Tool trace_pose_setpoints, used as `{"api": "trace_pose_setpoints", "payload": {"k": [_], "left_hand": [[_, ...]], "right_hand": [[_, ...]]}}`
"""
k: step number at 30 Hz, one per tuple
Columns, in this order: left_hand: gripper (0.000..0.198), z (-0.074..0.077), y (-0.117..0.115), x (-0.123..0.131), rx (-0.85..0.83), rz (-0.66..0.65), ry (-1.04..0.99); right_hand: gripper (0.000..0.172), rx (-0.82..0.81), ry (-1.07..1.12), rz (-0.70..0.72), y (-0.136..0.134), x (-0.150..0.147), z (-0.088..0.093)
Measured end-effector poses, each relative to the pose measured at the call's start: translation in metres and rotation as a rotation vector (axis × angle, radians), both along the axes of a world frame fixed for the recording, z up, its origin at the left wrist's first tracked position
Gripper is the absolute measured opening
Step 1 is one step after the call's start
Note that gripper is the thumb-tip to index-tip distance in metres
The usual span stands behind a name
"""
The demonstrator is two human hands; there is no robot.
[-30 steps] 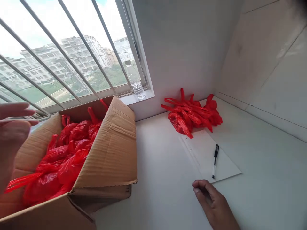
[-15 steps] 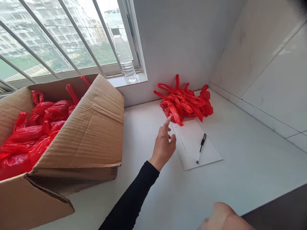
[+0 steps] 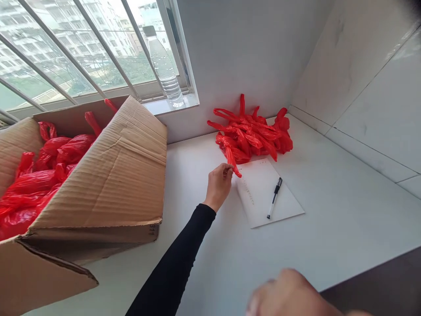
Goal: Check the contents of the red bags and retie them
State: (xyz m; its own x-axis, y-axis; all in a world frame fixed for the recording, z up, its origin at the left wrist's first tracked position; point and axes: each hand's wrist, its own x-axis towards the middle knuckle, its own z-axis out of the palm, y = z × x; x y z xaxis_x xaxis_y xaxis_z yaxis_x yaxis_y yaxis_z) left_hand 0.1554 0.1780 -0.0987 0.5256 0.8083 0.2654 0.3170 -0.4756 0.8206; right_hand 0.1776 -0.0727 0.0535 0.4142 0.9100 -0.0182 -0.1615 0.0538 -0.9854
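A heap of red plastic bags (image 3: pixel 253 134) lies on the white counter (image 3: pixel 329 228) against the wall. My left hand (image 3: pixel 219 184), in a black sleeve, reaches out to the heap's near edge. Its fingertips pinch the end of one red bag (image 3: pixel 232 160) that trails toward me. My right hand (image 3: pixel 289 294) is at the bottom edge, blurred and close to the camera. Its fingers cannot be made out. A white sheet of paper (image 3: pixel 268 195) with a black pen (image 3: pixel 274 198) on it lies just right of my left hand.
An open cardboard box (image 3: pixel 108 184) stuffed with more red bags (image 3: pixel 39 171) fills the left side. A clear water bottle (image 3: pixel 164 70) stands on the sill of the barred window (image 3: pixel 66 66). Tiled wall (image 3: pixel 368 87) bounds the right. A dark edge shows bottom right.
My left hand swung from above the box across to the heap and closed its fingertips on a bag's end. The view tilted down. My right hand drew back to the bottom edge.
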Motion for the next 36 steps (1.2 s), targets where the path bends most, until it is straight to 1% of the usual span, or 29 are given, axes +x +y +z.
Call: {"api": "trace_pose_setpoints", "payload": {"k": [2, 4, 5, 7, 10, 12, 15, 19, 21, 24, 26, 30, 33, 36], "left_hand": [[0.021, 0.007, -0.002, -0.008, 0.022, 0.052, -0.035], [0.018, 0.015, -0.007, -0.019, 0.067, 0.122, -0.064], [0.017, 0.02, -0.011, -0.025, 0.095, 0.158, -0.075], [0.015, 0.028, -0.022, -0.039, 0.159, 0.215, -0.086], [0.013, 0.037, -0.044, -0.061, 0.251, 0.251, -0.085], [0.011, 0.041, -0.059, -0.074, 0.295, 0.246, -0.077], [0.011, 0.041, -0.08, -0.092, 0.316, 0.214, -0.07], [0.016, 0.037, -0.102, -0.114, 0.292, 0.195, -0.085], [0.018, 0.036, -0.113, -0.125, 0.267, 0.2, -0.105], [0.022, 0.033, -0.128, -0.138, 0.261, 0.195, -0.123], [0.026, 0.031, -0.138, -0.145, 0.278, 0.177, -0.127], [0.027, 0.028, -0.153, -0.153, 0.289, 0.168, -0.103], [0.027, 0.03, -0.161, -0.156, 0.313, 0.2, -0.058], [0.026, 0.033, -0.167, -0.158, 0.3, 0.216, -0.046]], "right_hand": [[0.008, -0.038, 0.039, -0.011, 0.015, -0.003, -0.014], [0.004, -0.094, 0.099, -0.002, 0.031, -0.003, -0.035], [0.004, -0.102, 0.129, 0.005, 0.038, -0.002, -0.046], [0.012, -0.085, 0.158, 0.012, 0.049, 0.0, -0.066], [0.017, -0.036, 0.165, 0.023, 0.054, 0.001, -0.083], [0.016, -0.014, 0.176, 0.04, 0.054, 0.001, -0.087], [0.013, 0.011, 0.181, 0.049, 0.052, 0.0, -0.085], [0.008, 0.022, 0.175, 0.041, 0.05, -0.003, -0.083], [0.006, 0.054, 0.18, 0.037, 0.048, -0.005, -0.085], [0.008, 0.11, 0.168, 0.038, 0.044, -0.007, -0.09], [0.009, 0.14, 0.16, 0.038, 0.042, -0.008, -0.092], [0.018, 0.218, 0.146, 0.021, 0.041, -0.009, -0.095], [0.023, 0.26, 0.135, -0.005, 0.042, -0.009, -0.097], [0.025, 0.251, 0.105, -0.025, 0.042, -0.008, -0.101]]}}
